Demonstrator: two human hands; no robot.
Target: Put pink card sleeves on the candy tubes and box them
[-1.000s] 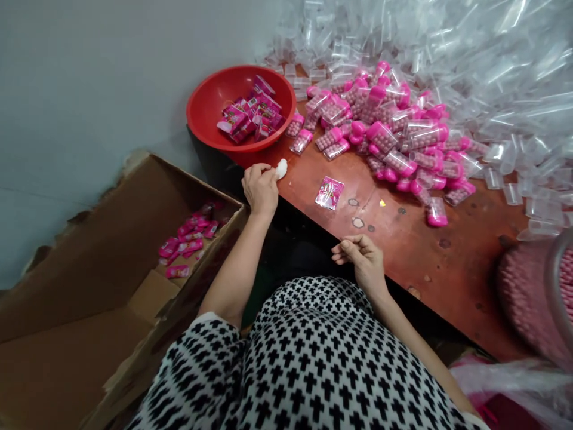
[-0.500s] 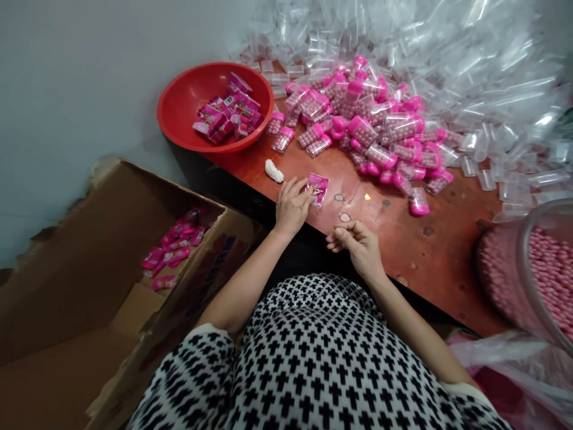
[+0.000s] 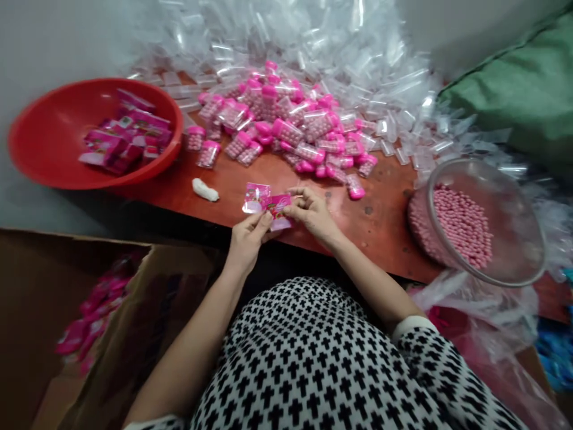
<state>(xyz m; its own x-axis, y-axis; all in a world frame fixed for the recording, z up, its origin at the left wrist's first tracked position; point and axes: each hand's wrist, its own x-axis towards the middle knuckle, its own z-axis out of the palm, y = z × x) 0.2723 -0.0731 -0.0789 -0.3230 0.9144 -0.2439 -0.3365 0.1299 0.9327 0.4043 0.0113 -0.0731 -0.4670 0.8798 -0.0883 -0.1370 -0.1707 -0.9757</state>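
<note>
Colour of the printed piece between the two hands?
The printed piece is mostly pink, paler along its lower edge; it shows in the head view.

At the front edge of the reddish-brown table surface (image 3: 385, 230), your left hand (image 3: 247, 240) and right hand (image 3: 313, 216) pinch a flat pink printed sachet (image 3: 279, 209); a round red plastic bowl (image 3: 49, 143) sits at the left end.

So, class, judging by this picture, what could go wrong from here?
The packet between the left hand and right hand is near the table edge, so it could fall if it slips. The bottles lie in a loose heap, and a bump might send some rolling. The tub is open, so a knock could spill the beads.
</note>
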